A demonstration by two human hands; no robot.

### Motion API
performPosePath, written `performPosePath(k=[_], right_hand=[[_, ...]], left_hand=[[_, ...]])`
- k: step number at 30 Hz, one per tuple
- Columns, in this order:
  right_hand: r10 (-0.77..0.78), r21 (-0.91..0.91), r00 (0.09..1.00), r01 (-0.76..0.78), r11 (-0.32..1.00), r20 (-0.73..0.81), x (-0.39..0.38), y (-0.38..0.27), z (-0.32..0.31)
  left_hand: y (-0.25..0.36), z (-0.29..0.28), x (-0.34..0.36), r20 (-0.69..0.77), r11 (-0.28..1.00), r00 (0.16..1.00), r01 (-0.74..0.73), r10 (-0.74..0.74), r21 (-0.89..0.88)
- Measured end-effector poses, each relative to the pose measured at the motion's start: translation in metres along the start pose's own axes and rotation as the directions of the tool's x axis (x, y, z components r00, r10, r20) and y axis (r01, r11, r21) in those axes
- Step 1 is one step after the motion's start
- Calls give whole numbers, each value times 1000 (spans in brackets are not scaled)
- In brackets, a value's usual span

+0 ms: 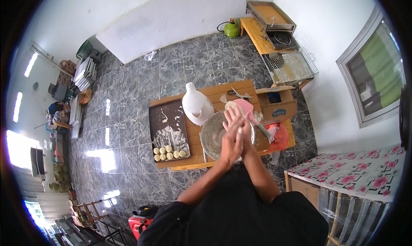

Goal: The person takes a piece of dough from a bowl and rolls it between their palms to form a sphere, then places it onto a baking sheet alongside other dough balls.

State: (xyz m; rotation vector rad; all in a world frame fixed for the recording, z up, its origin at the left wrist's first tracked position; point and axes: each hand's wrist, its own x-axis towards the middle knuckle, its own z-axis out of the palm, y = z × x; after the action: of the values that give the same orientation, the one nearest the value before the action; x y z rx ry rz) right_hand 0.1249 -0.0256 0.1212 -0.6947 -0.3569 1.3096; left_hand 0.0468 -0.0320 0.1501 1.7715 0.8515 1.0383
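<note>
My left hand (232, 141) and my right hand (245, 129) are pressed palm to palm above a wide metal bowl (209, 132). The fingers of both stretch out flat and cross at a slant. Whatever lies between the palms, if anything, is hidden. Left of the bowl is a dark baking tray (172, 108), smeared with white flour. Several pale, ridged dough pieces (168, 151) sit in rows along its near edge. A white plastic jug (197, 103) stands between tray and bowl. Just beyond my fingers lies a pink plastic thing (244, 106), its kind unclear.
Scissors (241, 94) lie at the far side of the low wooden table (223, 90). On its right are an opened cardboard box (279, 108), a red plastic bag (281, 136) and a grey-green handle (262, 129). A green gas cylinder (231, 29) stands by the wall.
</note>
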Motion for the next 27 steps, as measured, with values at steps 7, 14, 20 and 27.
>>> performPosePath(k=[7, 14, 20, 27], right_hand=[[318, 161, 911, -367, 916, 263, -6, 35, -21], [261, 341, 923, -351, 872, 282, -19, 54, -47], [391, 188, 920, -383, 905, -6, -13, 58, -62], [475, 268, 848, -527, 807, 236, -19, 59, -79]], left_hand=[[-41, -13, 13, 113, 979, 972, -205, 204, 0], [-70, -15, 0, 274, 903, 886, -416, 375, 109], [-88, -7, 1, 166, 915, 967, -240, 195, 323], [-96, 10, -22, 85, 943, 983, -181, 164, 278]])
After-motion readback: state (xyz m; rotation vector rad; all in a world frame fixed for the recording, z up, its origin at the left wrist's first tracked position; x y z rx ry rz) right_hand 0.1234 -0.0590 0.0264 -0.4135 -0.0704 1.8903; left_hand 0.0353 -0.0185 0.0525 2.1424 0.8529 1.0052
